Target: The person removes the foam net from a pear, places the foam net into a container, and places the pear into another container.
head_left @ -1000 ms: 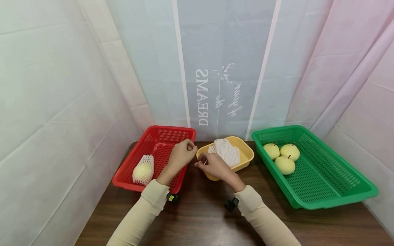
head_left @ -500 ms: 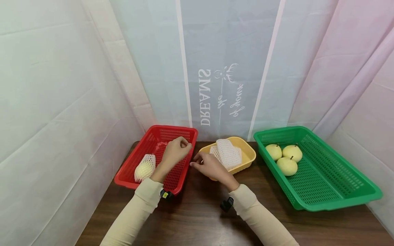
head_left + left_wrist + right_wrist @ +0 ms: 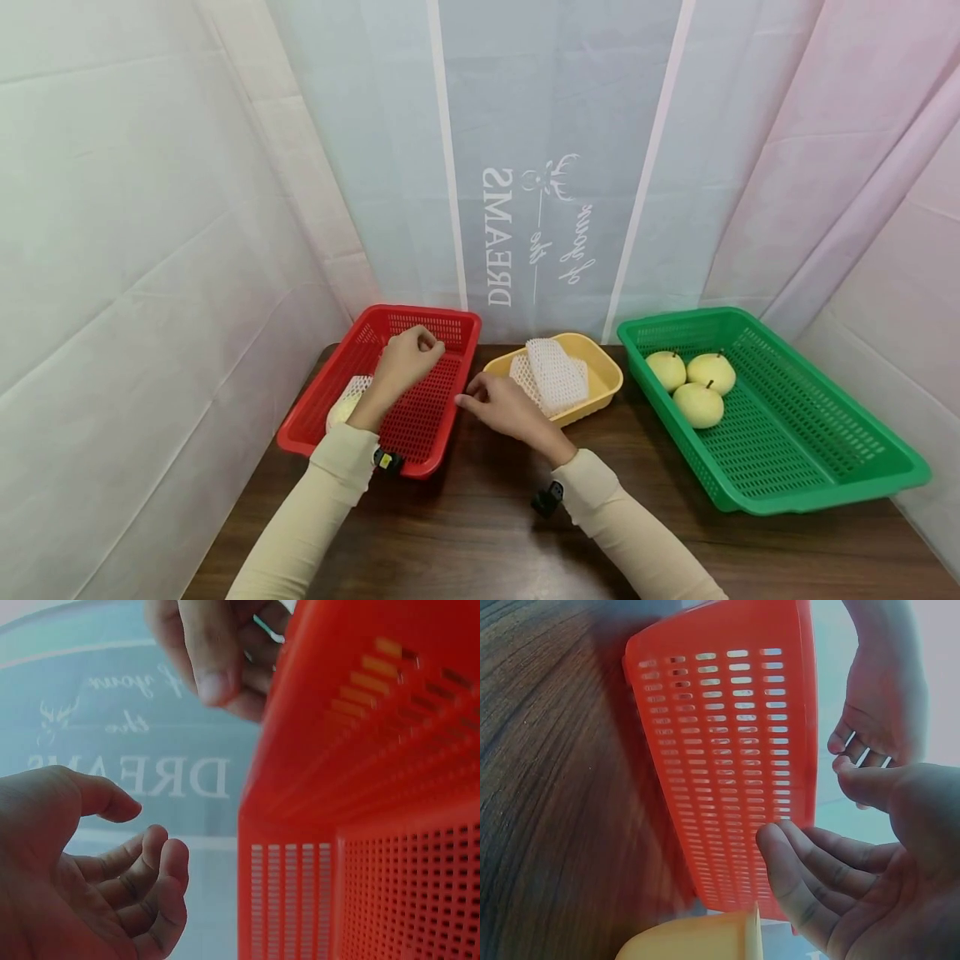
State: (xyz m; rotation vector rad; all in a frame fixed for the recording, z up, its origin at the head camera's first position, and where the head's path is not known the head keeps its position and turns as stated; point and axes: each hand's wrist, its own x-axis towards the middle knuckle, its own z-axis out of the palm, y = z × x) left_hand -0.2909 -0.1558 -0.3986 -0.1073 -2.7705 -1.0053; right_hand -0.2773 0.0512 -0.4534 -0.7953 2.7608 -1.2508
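Note:
My left hand [image 3: 405,367] hovers over the red basket [image 3: 423,412], its fingers loosely bent with nothing in them. In the left wrist view a gap shows between that thumb and fingers. Partly hidden by my left wrist, a pale pear [image 3: 341,412] in a white foam net sleeve [image 3: 357,385] lies in the red basket. My right hand [image 3: 510,406] holds nothing and is between the red basket and the yellow tray [image 3: 606,385]. Its relaxed fingertips [image 3: 771,838] come right up to the red basket's side in the right wrist view. White foam nets [image 3: 557,375] lie in the tray.
On the right stands a green basket [image 3: 787,450] with three pears [image 3: 699,406] at its near left side. All the containers are on a dark wooden table [image 3: 480,533]. A printed curtain [image 3: 540,100] hangs right behind them.
My left hand has moved left, away from the right hand and farther over the red basket, now covering part of the netted pear. My right hand has drifted slightly left.

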